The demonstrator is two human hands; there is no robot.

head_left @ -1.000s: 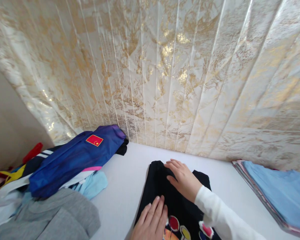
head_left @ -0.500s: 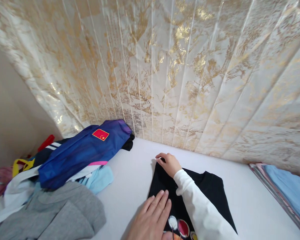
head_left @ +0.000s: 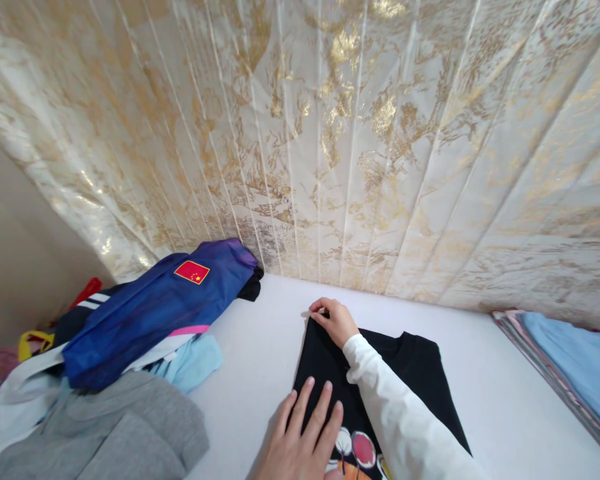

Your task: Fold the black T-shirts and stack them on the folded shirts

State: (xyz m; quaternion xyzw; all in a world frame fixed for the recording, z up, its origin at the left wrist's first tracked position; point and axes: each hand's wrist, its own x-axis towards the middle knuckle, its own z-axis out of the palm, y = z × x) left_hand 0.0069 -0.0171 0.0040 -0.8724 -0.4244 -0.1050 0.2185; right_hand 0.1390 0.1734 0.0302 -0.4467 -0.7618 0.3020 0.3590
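A black T-shirt with a coloured print of round shapes lies on the white surface, its neckline toward the far right. My left hand rests flat on the shirt's near left part, fingers spread. At the shirt's far left corner, my right hand pinches the fabric between thumb and fingers. The white sleeve of my right arm crosses over the shirt and hides part of it and of the print. The shirt's near edge runs out of view.
To the left is a loose pile of clothes with a blue garment bearing a red flag patch, and a grey garment. A stack of folded clothes lies at the right. A gold-patterned curtain hangs behind the white surface.
The fingers of my left hand have spread wider on the shirt. My right fingers have closed onto the corner. The view has shifted slightly.
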